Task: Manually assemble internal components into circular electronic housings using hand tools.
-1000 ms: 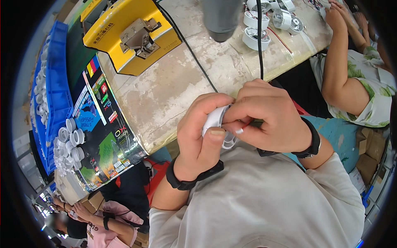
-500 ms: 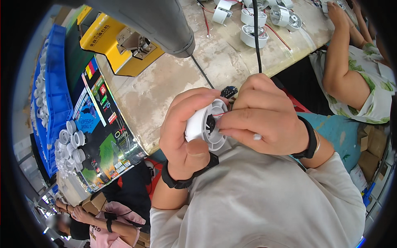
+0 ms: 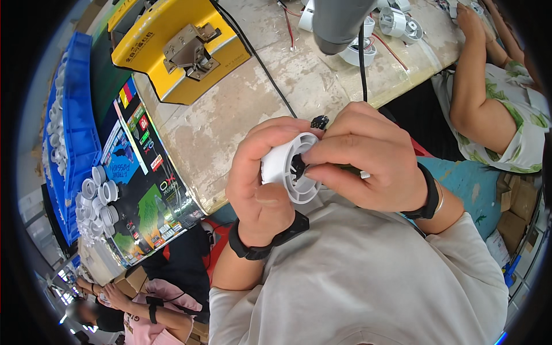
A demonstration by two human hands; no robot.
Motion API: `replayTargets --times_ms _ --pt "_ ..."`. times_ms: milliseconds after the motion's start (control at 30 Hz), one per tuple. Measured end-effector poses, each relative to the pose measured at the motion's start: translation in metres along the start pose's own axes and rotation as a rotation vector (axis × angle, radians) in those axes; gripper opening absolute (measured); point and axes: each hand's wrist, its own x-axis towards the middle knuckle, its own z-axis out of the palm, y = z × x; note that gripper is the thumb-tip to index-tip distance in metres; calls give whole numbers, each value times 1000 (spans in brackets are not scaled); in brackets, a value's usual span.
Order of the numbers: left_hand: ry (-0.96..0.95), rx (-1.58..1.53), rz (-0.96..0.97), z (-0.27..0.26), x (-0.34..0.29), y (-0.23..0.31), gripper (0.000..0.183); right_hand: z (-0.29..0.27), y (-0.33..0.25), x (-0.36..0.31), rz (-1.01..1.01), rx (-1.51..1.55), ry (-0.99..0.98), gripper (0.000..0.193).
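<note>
My left hand [image 3: 259, 192] is closed around a white round plastic housing [image 3: 277, 164], fingers over its far side and thumb along its near side. The housing is tilted, with its open, ribbed face toward my right hand. A small black part [image 3: 298, 167] sits inside it. My right hand [image 3: 368, 161] pinches at this part with thumb and forefinger, partly covering it. A small white connector [image 3: 365, 175] pokes out below the right fingers. Just beyond the hands, a small dark piece [image 3: 319, 122] shows, its kind unclear.
A grey cylindrical tool [image 3: 339, 29] hangs over the far table. A yellow machine [image 3: 184, 57] stands at far left. Black cables [image 3: 363, 69] cross the table. More white housings [image 3: 393, 23] with wires lie beyond. A blue bin [image 3: 77, 138] and loose white rings [image 3: 98, 201] are left. Co-workers sit either side.
The grey tool has swung right, uncovering more of the yellow machine. The housing has turned slightly in my left hand. My right fingertips have moved closer to the black part; the red wire no longer shows there.
</note>
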Motion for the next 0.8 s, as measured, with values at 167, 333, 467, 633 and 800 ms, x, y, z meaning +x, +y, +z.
replayTargets --times_ms 167,333,467,633,800 --pt "2 77 54 0 -2 -1 63 1 -1 1 -30 -75 32 17" --pt "15 294 250 -1 -1 -9 58 -1 -7 5 140 15 -64 12" --pt "-17 401 316 -6 0 -7 58 0 -8 5 185 6 -69 15" --pt "25 73 150 -9 -3 -7 60 -14 -4 7 -15 25 -104 15" --pt "34 -47 37 -3 -1 -2 64 -5 5 1 -108 4 -59 13"
